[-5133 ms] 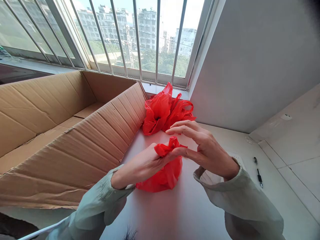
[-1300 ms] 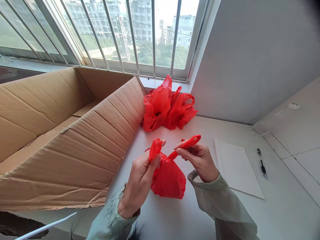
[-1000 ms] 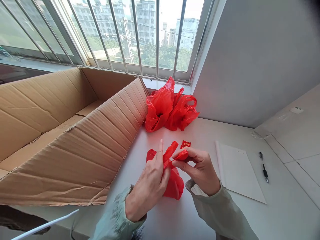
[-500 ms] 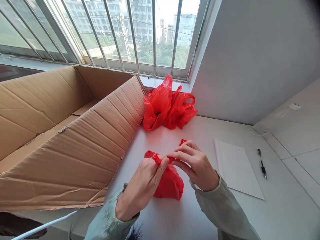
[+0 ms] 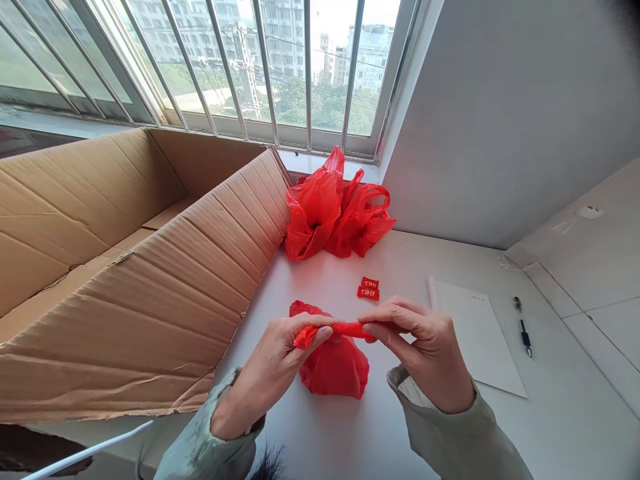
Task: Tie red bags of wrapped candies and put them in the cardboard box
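A red plastic bag (image 5: 336, 367) rests bunched on the white table, just beneath both hands. Above it, a narrow twisted strand of red plastic (image 5: 347, 328) is stretched level between my fingers. Whether this strand joins the bag below is hidden by the hands. My left hand (image 5: 283, 347) pinches its left end between thumb and fingers, with a short tail sticking out. At the right end, my right hand (image 5: 423, 340) pinches it with thumb and fingertips. Just beyond the strand lie two small red packets (image 5: 369, 289) with gold markings.
A large open cardboard box (image 5: 165, 287) fills the left side. More crumpled red plastic bags (image 5: 337, 207) are heaped at the back, under the barred window. To the right are a white sheet (image 5: 480, 340) and a black pen (image 5: 525, 337). A white rod (image 5: 90, 452) pokes in at lower left.
My right hand has moved right and slightly down, away from my left. The red strand between them is now longer and straighter, and the small packets are uncovered.
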`<state>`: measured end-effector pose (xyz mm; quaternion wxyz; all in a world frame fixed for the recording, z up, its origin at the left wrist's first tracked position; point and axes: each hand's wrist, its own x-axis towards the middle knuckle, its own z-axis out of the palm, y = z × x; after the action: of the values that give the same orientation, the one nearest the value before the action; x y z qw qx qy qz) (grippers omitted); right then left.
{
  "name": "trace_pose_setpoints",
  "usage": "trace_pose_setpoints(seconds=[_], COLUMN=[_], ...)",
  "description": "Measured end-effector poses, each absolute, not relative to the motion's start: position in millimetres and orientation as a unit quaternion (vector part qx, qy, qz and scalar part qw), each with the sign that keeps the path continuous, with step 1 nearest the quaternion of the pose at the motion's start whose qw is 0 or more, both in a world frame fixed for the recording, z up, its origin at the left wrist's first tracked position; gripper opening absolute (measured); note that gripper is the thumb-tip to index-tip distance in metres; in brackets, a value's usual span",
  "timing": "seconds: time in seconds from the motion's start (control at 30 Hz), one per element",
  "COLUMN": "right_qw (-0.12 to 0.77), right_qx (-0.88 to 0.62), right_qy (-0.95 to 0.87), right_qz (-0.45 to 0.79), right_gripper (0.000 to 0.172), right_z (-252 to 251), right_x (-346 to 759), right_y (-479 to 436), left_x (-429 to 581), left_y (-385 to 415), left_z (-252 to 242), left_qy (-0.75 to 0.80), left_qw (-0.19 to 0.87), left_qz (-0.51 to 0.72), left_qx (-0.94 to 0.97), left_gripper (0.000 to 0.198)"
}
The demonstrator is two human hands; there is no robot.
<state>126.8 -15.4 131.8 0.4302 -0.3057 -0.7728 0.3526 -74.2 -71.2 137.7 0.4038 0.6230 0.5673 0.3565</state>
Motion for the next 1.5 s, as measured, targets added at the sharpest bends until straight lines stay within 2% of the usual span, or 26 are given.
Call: trace_pose_setpoints(seconds=[0.1,0.5,0.73,0.83,0.93,1.03,1.17,1.2,1.4,1.5], right_qw=[0.447,0.497,0.502,0.471,0.379,0.323,0.375,0.380,0.353,0.366], right_qx=[-0.303,-0.317,-0.318,-0.348,-0.382,-0.334,-0.306,-0.310,-0.338,-0.362], right_qy=[-0.717,-0.525,-0.504,-0.548,-0.641,-0.717,-0.736,-0.732,-0.617,-0.581], right_qz=[0.442,0.614,0.627,0.597,0.547,0.519,0.473,0.473,0.616,0.630], right_gripper=[0.008,0.010,0.007,0.023,0.032,0.027,0.007,0.007,0.028,0.031], right_z=[130,118,113,113,113,113,108,106,78,60], right_x=[128,118,119,124,123,108,85,82,90,92], right_y=[-16,-10,-10,-8,-11,-19,-22,-20,-2,9], left_x=[-73,-74,-73,-75,-78,-78,-79,-81,-97,-102], left_y=[-70,-77,-80,-82,-83,-83,-82,-82,-88,-95], left_z=[140,133,131,129,128,127,123,121,108,99], left_qy=[0.565,0.556,0.579,0.572,0.575,0.584,0.562,0.554,0.515,0.512], left_qw=[0.412,0.468,0.428,0.399,0.378,0.373,0.386,0.388,0.419,0.468], left_qz=[0.381,0.412,0.409,0.452,0.490,0.486,0.466,0.465,0.498,0.484], left_qx=[0.604,0.549,0.561,0.555,0.534,0.534,0.564,0.571,0.558,0.533], left_gripper=[0.033,0.034,0.026,0.024,0.025,0.028,0.028,0.029,0.020,0.016])
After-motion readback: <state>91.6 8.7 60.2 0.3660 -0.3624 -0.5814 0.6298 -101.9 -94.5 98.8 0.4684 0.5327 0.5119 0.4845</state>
